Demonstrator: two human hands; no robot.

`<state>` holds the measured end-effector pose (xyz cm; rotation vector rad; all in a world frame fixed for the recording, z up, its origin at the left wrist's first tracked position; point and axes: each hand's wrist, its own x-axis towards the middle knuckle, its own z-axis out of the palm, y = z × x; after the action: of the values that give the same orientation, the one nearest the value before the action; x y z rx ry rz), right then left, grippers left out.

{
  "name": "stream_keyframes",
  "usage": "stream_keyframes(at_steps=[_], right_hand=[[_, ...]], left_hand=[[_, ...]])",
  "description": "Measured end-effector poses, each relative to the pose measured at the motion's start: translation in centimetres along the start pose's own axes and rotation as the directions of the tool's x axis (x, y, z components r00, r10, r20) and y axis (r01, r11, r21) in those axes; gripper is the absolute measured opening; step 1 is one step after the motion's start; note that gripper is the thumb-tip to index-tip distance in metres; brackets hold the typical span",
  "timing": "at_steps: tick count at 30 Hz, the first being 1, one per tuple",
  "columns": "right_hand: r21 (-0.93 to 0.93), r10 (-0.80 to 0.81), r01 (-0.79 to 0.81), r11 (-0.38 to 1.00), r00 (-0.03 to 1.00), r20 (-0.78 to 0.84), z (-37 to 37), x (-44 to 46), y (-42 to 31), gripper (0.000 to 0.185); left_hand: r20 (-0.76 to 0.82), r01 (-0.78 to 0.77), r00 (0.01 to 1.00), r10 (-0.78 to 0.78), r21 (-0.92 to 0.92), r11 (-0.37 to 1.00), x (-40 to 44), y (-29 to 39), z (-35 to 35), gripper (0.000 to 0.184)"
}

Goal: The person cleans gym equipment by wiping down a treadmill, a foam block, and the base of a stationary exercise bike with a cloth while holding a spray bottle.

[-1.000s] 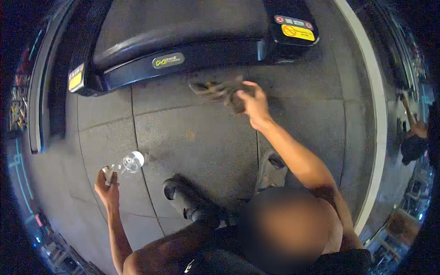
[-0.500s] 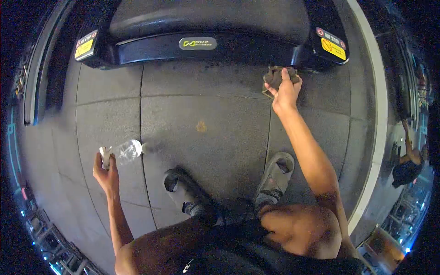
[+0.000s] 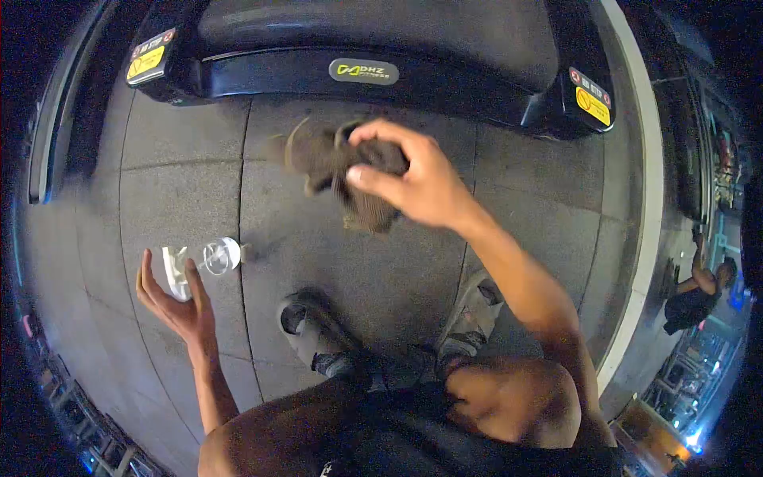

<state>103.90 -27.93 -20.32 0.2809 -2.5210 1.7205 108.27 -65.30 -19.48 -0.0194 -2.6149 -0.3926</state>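
Observation:
A clear plastic bottle (image 3: 218, 256) with a white part (image 3: 176, 272) at its near end rests on the floor at left. My left hand (image 3: 179, 306) is around that white part, its fingers spread and a gap showing beside them. Whether the thumb still touches it is hard to tell. In my right hand (image 3: 417, 175) is a bunched brown-grey cloth (image 3: 314, 159), ribbed in places and smeared by motion. This hand is raised above the middle of the floor, thumb and fingers pinching the cloth, whose loose edges hang to the left.
Across the top stands a treadmill (image 3: 270, 77) with yellow warning labels on its end caps. My two sandalled feet (image 3: 314, 330) are on the dark tiled floor (image 3: 318, 262). A pale strip (image 3: 653, 183) runs down the right. Beyond it another person (image 3: 695, 294) is reflected or stands.
My right hand has lifted the cloth away from the treadmill's right end and brought it left and nearer. My left hand's fingers have spread from the bottle's white part.

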Motion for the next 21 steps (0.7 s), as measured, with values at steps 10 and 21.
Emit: stream_keyframes(at_steps=[10, 21], right_hand=[[0.039, -0.137, 0.133, 0.990, 0.984, 0.110, 3.3, -6.7, -5.7, 0.078], [-0.566, -0.244, 0.034, 0.824, 0.922, -0.300, -4.8, -7.5, -0.3, 0.047]], left_hand=[[0.863, 0.913, 0.406, 0.301, -0.375, -0.160, -2.4, 14.0, 2.5, 0.073], [0.823, 0.889, 0.291, 0.487, -0.421, 0.181, -2.2, 15.6, 2.8, 0.058]])
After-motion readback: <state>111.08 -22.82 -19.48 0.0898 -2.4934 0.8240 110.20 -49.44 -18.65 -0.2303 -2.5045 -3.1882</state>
